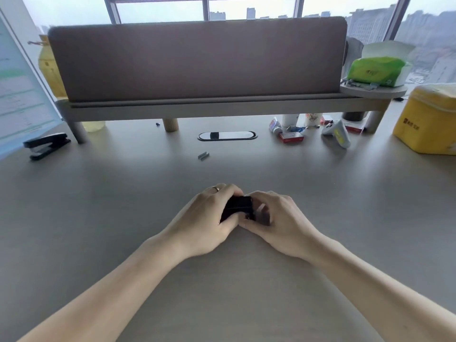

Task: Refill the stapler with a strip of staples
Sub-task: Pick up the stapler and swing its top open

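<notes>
— Head view: where's the stapler (237,206)?

— Near the middle of the desk (138,193), a small black one, caught between both hands. The left hand (209,213) is wrapped over its left end, fingers curled tight on it. The right hand (274,215) closes on the right end, fingers pinched in; something grey sits blurred between them, and I can't tell what.

— Any staples about?

— One short strip of staples (203,155) lies farther back on the desk, well apart from the hands. Another, bigger black stapler (47,145) rests at the far left edge.
</notes>
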`<state>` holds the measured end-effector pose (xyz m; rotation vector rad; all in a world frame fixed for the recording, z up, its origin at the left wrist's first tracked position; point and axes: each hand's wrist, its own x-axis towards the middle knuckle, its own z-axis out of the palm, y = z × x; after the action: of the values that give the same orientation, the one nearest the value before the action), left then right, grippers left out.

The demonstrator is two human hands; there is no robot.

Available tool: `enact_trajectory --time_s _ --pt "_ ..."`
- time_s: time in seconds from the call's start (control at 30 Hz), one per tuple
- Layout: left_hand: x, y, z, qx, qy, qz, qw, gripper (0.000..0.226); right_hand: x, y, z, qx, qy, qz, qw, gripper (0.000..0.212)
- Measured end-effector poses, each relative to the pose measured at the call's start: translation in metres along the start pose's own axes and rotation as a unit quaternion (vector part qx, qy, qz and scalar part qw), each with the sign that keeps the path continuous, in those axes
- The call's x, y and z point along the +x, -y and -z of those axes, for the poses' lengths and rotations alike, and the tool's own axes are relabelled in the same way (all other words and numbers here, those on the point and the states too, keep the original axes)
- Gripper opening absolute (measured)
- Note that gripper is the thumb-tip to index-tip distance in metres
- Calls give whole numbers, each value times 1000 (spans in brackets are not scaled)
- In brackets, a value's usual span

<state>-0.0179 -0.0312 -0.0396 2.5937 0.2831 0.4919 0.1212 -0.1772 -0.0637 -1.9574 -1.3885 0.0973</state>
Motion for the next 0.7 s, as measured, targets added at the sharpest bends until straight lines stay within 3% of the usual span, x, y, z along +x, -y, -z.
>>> enact_trajectory --time_s 0.1,0.2,0.33,0.57,0.7 --pt "4 -15 -8 40 -31 -3 999 31 -3 0 0 43 -10 -19 999 47" --pt "5 -21 -14 52 -63 0 997 29 -5 1 2 45 -12 -23 999 56" --pt "2 -15 -3 -128 -150 35 980 16 -5 0 2 43 -17 -44 998 62" --pt "-16 6 20 -379 -277 110 876 19 -5 1 1 51 -19 -44 998 53" --pt "-25 21 30 -529 -316 166 770 21 -5 0 1 55 -19 -41 997 49"
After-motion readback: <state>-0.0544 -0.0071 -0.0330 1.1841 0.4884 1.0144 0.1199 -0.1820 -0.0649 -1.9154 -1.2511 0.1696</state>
